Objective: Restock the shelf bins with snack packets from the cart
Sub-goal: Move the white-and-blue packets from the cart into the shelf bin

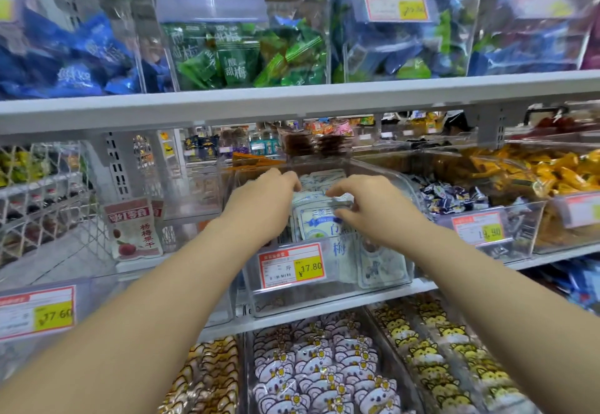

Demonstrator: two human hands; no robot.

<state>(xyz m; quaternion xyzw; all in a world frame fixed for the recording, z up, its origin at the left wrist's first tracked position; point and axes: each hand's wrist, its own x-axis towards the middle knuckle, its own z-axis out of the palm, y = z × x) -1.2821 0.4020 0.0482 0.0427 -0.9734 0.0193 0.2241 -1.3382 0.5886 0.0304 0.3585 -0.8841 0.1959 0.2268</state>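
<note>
A shop aisle fills the frame, with grey shelves carrying rows of see-through bins.

At centre, the white-and-blue packets stand on edge in the clear bin, packed toward its front wall behind the price tag. The cart is not in view.

Both hands reach into this bin from above. The right hand has thumb and fingers bent around the top edge of the front packets and seems to pinch them. The left hand is curled over the left side of the stack with its fingertips hidden, so I cannot tell whether it grips anything or only steadies the row.

The step looks like seating and squaring the packets. To do it well:
- Use the left hand as a stop and let the right press the packets back, so they stand face-forward rather than slumping.
- Keep the printed fronts toward the aisle and the tops level.
- Leave the rear of the bin free for more stock.
- Thin pouches will likely slide and fan out if let go all at once, so ease off gradually.

Around it, green packets fill the bin above. A red-and-white pouch leans at centre left, and dark wrapped sweets lie to the right. Animal-face packets are below.
</note>
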